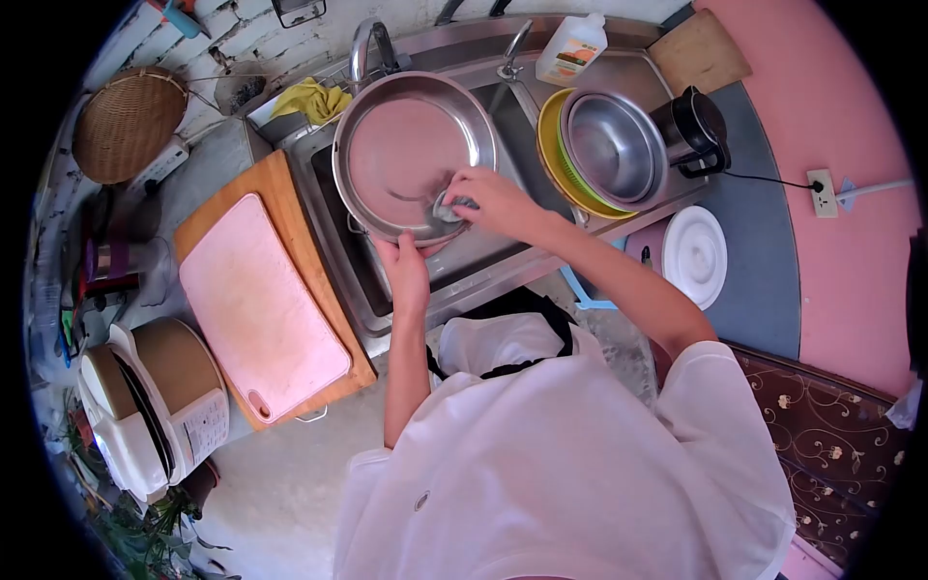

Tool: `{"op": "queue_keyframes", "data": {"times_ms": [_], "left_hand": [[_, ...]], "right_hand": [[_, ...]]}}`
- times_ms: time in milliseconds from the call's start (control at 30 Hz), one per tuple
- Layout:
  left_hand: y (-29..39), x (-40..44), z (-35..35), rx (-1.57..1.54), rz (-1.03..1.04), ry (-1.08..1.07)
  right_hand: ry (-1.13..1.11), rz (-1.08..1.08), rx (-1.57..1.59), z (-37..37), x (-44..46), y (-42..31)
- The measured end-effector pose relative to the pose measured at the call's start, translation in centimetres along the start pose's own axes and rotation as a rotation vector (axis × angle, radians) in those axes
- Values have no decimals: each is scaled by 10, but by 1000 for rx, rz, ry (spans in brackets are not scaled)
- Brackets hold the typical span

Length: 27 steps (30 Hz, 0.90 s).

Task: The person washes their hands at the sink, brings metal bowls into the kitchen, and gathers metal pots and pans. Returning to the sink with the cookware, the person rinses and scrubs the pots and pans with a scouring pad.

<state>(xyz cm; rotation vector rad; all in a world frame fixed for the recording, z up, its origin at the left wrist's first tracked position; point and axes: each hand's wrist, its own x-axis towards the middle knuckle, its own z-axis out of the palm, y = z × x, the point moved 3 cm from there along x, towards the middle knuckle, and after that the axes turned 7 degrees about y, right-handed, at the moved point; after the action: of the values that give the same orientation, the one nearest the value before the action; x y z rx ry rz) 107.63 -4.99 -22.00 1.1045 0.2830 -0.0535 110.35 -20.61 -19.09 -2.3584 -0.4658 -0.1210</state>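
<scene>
A wide metal pan point(406, 145) is held tilted over the sink point(483, 271), its shiny inside facing up. My left hand point(408, 271) grips the near rim, thumb over the edge and the other fingers under the pan, partly hidden. Inside the pan, at its lower right, my right hand point(488, 201) pinches a small greyish scrubber point(447, 207) against the surface. The faucet point(372, 48) stands just behind the pan's far rim.
Left of the sink, a pink cutting board point(261, 300) lies on a wooden board point(295, 232), with a rice cooker point(159, 396) beyond. To the right are stacked bowls point(614, 145), a kettle point(691, 130), a white lid point(694, 256) and a bottle point(572, 50). A yellow cloth point(311, 101) hangs behind.
</scene>
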Motion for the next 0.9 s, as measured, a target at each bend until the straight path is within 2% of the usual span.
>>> {"op": "queue_keyframes", "data": {"times_ms": [33, 100, 133, 233, 300, 367, 433, 500, 633, 667, 733, 800, 867, 900], "left_hand": [[0, -2, 0, 7, -4, -1], [-1, -4, 6, 36, -22, 3], [-1, -3, 8, 21, -46, -16], [-8, -3, 5, -3, -152, -13], [-13, -12, 7, 64, -169, -14], [-18, -11, 13, 111, -162, -10], [-31, -12, 10, 88, -241, -31], [-28, -11, 14, 12, -237, -55], [-33, -10, 16, 14, -249, -101], [-29, -11, 22, 57, -177, -76], [-23, -13, 33, 104, -110, -52], [-24, -14, 41, 142, -191, -50], [-27, -9, 39, 134, -186, -39], [-28, -7, 36, 121, -178, -33]], "right_hand": [[2, 6, 6, 2, -1, -4], [2, 192, -24, 10, 4, -8], [119, 63, 196, 24, 3, -21], [81, -33, 239, 32, 22, -37], [106, -42, 180, 22, 45, -34], [237, 13, 191, 9, 65, -27], [171, -30, 291, 11, 56, -26], [-27, 120, 457, 22, 27, -33], [-153, 145, 461, 23, 13, -22], [-156, 143, 465, 25, 17, -24], [320, 178, 610, 19, 30, -27], [241, 105, 565, 12, 38, -21], [54, -68, 429, 12, 31, -14], [51, -69, 439, 9, 21, -3]]}}
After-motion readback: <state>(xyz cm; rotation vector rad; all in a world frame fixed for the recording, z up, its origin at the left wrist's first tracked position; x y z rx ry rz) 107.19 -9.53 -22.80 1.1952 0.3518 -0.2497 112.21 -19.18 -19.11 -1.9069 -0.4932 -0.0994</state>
